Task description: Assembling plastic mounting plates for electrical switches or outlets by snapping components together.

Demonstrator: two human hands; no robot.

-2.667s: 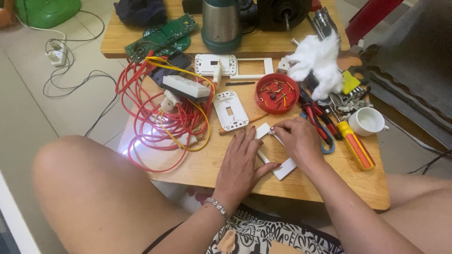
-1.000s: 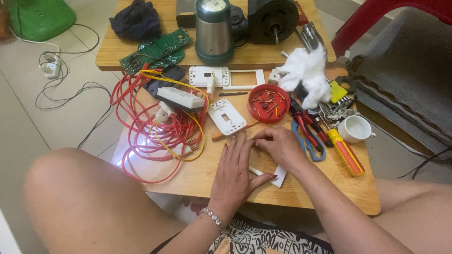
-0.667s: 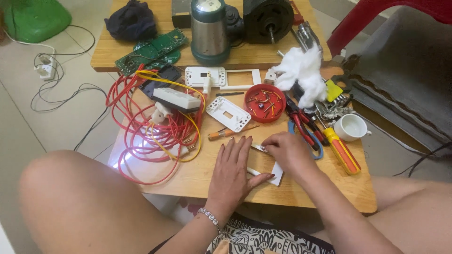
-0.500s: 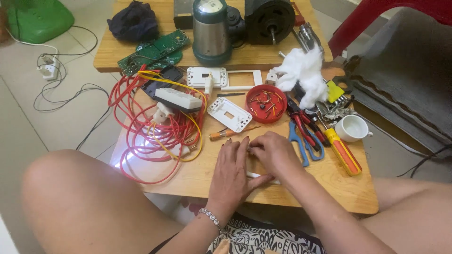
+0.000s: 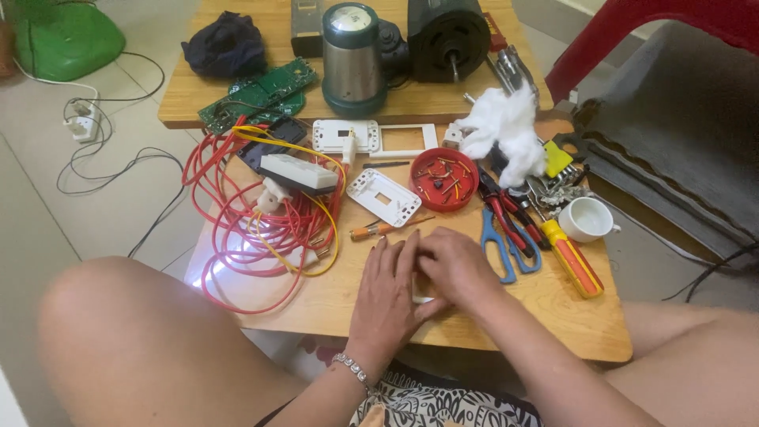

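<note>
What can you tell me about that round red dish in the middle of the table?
The red dish is a shallow round tray, plastic by the look of it, lying flat and open on the wooden table. It holds small screws and short bits of coloured wire. A white switch plate lies just left of it, white cotton wadding at its right.

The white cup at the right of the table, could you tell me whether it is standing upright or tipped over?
Upright: the white cup sits on its base beside the yellow-handled screwdriver, its round mouth facing up.
</note>
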